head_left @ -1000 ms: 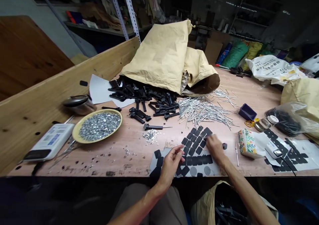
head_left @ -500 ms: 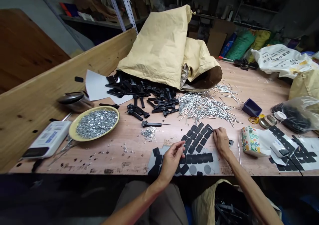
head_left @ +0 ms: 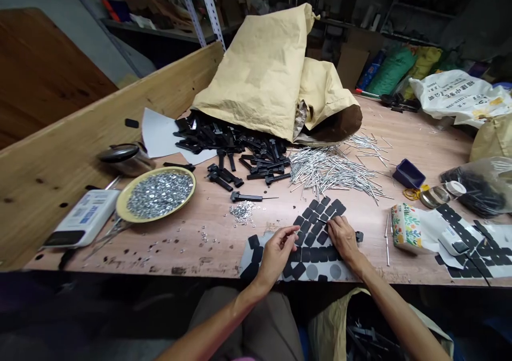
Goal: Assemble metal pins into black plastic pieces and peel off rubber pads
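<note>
Many black pads seem unused in rows, the right hand pinching a thin tool, the left hand half-curled, contents unclear.

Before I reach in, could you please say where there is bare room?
Bare wood lies between the blue tray and white printed bag; narrower, between right forearm and loose rods. Crowded: black pads by left hand; black parts beside rod heap.

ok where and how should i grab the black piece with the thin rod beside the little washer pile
Probably pinch the black piece across its thicker body, from above with the left hand: it lies flat, its thin rod points right, and the washer pile crowds its near side.
</note>
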`<state>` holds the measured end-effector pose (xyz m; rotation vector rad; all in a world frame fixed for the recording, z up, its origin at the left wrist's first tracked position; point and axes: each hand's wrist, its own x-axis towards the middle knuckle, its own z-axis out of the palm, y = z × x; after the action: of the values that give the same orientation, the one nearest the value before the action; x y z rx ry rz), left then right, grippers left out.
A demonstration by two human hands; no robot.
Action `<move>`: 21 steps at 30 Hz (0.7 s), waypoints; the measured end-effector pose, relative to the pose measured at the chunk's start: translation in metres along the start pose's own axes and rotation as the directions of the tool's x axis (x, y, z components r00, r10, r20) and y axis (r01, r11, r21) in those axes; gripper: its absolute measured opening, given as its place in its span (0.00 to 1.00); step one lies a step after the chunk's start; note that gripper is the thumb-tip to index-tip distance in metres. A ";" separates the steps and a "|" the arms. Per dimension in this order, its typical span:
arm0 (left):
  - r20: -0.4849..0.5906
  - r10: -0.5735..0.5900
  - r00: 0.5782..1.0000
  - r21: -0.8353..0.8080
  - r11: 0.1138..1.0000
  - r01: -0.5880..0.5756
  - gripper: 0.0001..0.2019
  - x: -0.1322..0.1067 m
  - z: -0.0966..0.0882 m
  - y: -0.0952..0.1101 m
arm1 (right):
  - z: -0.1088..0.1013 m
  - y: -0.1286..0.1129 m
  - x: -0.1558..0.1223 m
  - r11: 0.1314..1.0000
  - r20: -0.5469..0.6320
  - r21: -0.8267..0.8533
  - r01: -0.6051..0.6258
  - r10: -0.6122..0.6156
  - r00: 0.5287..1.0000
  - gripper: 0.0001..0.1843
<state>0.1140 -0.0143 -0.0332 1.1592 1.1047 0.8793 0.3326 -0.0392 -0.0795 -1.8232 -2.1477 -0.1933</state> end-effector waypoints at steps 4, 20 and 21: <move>0.025 0.044 0.999 0.028 0.999 -0.045 0.13 -0.001 -0.007 0.001 | -0.002 -0.003 0.001 0.999 -0.007 -0.052 0.002 -0.002 1.000 0.14; -0.052 0.592 0.804 0.803 0.503 -0.319 0.14 0.061 -0.054 -0.003 | -0.084 -0.003 -0.031 0.970 0.120 0.234 -0.066 0.038 0.992 0.17; -0.040 0.611 0.791 0.840 0.450 -0.305 0.14 0.072 -0.057 -0.004 | -0.097 0.003 -0.047 0.962 0.180 0.242 -0.126 0.083 0.980 0.17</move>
<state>0.0764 0.0671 -0.0533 2.2434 1.5867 1.0577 0.3567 -0.1121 -0.0041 -1.8519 -2.0629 0.2573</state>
